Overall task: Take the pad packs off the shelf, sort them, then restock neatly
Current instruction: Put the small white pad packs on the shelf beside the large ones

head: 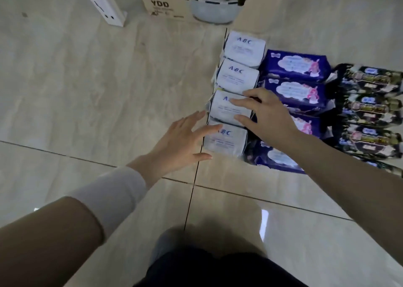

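Pad packs lie sorted in three rows on the tiled floor. Several white ABC packs (236, 79) form the left row, dark blue packs (294, 65) the middle row, and black patterned packs (370, 106) the right row. My right hand (263, 114) rests with spread fingers on the third white pack (224, 110), partly covering the blue row. My left hand (183, 143) hovers open at the left edge of the nearest white pack (226, 140), fingertips touching its top. Neither hand grips anything.
A cardboard box (196, 1) printed with a pot stands at the back, right behind the white row. A white perforated shelf post (102, 3) leans at the back left. My dark-clad legs (207, 269) are at the bottom.
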The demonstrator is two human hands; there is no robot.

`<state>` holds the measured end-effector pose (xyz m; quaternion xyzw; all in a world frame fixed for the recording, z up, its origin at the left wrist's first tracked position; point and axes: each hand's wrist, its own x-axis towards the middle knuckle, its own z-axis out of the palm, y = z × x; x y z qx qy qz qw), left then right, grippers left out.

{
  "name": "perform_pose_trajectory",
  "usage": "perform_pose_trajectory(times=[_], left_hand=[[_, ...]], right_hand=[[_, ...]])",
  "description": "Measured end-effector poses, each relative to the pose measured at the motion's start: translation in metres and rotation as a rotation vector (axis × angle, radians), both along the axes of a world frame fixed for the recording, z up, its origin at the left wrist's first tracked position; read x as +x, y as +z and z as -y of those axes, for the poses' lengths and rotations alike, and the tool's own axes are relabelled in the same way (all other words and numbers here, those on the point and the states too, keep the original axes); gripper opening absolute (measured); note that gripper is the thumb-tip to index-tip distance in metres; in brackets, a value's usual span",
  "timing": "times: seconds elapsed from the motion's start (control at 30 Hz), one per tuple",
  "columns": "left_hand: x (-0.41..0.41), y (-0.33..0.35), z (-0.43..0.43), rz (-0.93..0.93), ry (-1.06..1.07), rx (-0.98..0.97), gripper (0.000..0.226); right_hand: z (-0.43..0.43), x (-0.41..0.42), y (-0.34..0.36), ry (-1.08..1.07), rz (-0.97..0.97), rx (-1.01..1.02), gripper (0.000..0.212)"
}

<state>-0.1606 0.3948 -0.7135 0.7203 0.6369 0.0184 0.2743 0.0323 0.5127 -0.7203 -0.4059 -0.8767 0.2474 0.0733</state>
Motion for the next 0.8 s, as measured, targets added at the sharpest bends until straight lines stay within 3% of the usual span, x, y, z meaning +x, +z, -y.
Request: perform_pose_trajectory(times=[0.2,0.37,0.8], left_hand=[[-0.004,-0.055,0.002,0.183,0.011,0.186,0.084],[-0.003,-0.060,0.006,0.320,0.051,0.225,0.068],[-0.026,-0.057,0.025,0.644,0.162,-0.043,0.054]], right_hand=[[-0.010,0.002,-0.029,0.148,-0.025,0.233,0.039],[-0.010,0.002,-0.030,0.159,-0.016,0.255,0.043],[-0.004,-0.005,-0.038,0.155,0.039,0.301,0.054]])
